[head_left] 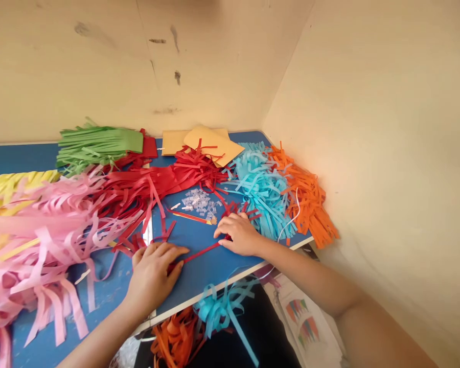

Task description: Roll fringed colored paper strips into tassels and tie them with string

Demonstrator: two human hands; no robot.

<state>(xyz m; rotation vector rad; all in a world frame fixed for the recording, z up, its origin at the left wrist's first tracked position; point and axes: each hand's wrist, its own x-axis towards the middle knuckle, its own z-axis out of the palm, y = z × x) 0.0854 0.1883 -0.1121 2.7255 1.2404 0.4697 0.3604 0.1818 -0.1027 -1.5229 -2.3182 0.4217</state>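
A thin red strip of fringed paper (201, 253) runs across the blue table between my two hands. My left hand (153, 268) rests on the table with thumb and fingers closed around the strip's left end; loose red fringe shows behind its knuckles. At the other end, my right hand (239, 235) has its fingers curled over a bunch of red fringe, which sticks out beyond the knuckles. Its fingertips partly hide the paper. Just behind lie a red pencil (191, 218) and a small heap of clear plastic pieces (201, 202).
Red fringed paper (145, 181), a green bundle (99, 145) and yellow-orange sheets (212, 143) lie toward the wall. Pink fringe (42, 230) covers the left. Blue (260, 184) and orange fringe (310, 209) lie right, with a white cord (291, 222). More blue fringe (218, 306) hangs below the table edge.
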